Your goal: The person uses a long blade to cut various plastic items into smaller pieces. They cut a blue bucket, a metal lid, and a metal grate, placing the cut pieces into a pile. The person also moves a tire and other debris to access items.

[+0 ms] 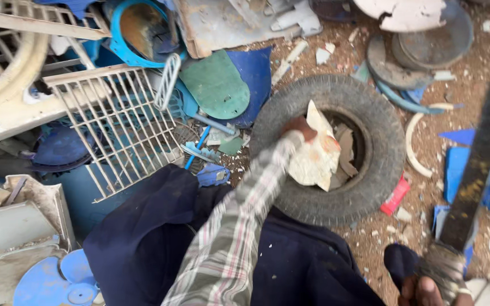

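Head view: my left hand [299,126] pins a cream broken plastic shard [315,153] on the black rubber tyre [381,147]; right hand [426,289] grips a dark long blade [480,158]. I'd strike clear of fingers.

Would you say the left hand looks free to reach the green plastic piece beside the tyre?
Probably not at once: the left hand already grips a pale plastic shard over the tyre. The green piece lies uncovered nearby, so the path looks open.

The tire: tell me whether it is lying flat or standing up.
Lying flat. The tire rests on its sidewall on the dirt ground, its hole facing up with broken scraps inside; the left hand holds a pale shard over it.
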The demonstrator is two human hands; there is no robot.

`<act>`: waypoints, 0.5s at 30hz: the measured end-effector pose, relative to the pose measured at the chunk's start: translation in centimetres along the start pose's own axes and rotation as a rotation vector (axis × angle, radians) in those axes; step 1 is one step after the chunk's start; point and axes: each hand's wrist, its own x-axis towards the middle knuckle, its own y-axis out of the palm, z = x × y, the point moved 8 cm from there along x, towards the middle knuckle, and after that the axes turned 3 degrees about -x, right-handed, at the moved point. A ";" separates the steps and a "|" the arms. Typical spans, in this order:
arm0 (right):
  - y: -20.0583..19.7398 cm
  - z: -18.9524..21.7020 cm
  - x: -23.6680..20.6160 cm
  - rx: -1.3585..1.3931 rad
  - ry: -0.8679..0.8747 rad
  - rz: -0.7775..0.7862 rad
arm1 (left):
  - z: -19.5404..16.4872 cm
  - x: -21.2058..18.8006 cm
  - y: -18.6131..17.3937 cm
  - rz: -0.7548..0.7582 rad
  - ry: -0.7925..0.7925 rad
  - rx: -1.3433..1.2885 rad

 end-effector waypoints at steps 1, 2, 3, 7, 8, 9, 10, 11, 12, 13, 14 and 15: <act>0.2 0.8 -0.5 -0.009 0.011 -0.025 | -0.3 0.5 -0.3 0.068 -0.021 0.096; -0.1 1.6 -1.2 -0.018 0.021 -0.053 | -0.3 0.6 -0.1 0.137 -0.039 0.196; 0.1 2.4 -1.7 -0.041 0.029 -0.055 | -0.5 0.6 -0.2 0.113 -0.012 0.124; 0.5 4.7 -3.2 -0.119 0.094 -0.024 | 0.6 -5.1 0.3 -0.004 0.065 -0.191; 0.5 5.1 -3.2 -0.109 0.115 -0.033 | 1.1 -7.5 0.1 -0.038 0.086 -0.270; 0.9 5.9 -3.1 -0.054 0.080 -0.007 | 1.9 -9.9 -0.3 -0.073 0.096 -0.354; 1.3 6.6 -2.9 -0.005 0.042 0.029 | 2.3 -12.9 -0.4 -0.109 0.129 -0.247; 1.7 7.2 -2.7 0.048 0.005 0.067 | 2.5 -16.0 -0.5 -0.147 0.158 -0.137; 1.9 7.4 -2.5 0.017 0.018 0.072 | 2.3 -18.2 -1.7 -0.195 0.214 -0.128; 2.0 7.5 -2.4 -0.019 0.026 0.078 | 1.7 -20.4 -2.9 -0.245 0.271 -0.126; 2.2 7.6 -2.4 -0.061 0.020 0.086 | 0.9 -22.3 -4.6 -0.307 0.330 -0.132; 2.3 7.8 -2.4 -0.051 0.005 0.078 | 0.3 -23.9 -7.7 -0.387 0.430 -0.284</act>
